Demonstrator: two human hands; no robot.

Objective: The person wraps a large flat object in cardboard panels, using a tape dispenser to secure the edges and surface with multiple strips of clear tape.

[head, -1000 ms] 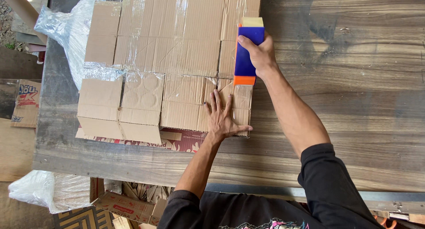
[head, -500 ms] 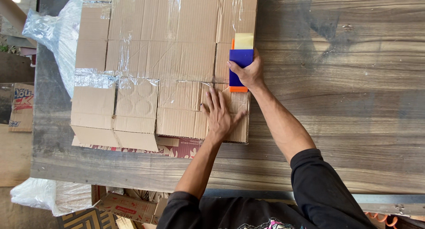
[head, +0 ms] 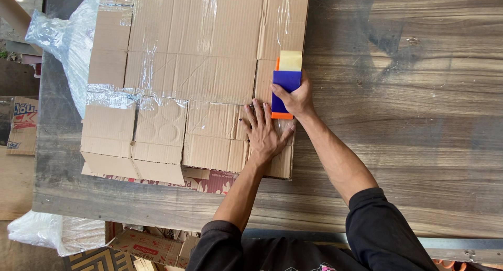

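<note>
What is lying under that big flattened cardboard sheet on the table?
Under the taped brown cardboard sheet, a red printed cardboard piece peeks out at its near edge, on the grey wooden table. Anything further beneath is covered.

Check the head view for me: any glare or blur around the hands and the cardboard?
Head view: sharp; daylight glares off the clear tape on the cardboard; left hand and right hand on the blue scraper evenly lit; top-left corner blown out.

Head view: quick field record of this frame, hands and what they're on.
surface: wooden table
main item: flattened cardboard box, taped with clear tape, lying on the table
left hand: pressed flat on the cardboard, fingers spread
right hand: grips a blue and orange tape dispenser at the cardboard's right edge
left of table: clear plastic wrap
</note>
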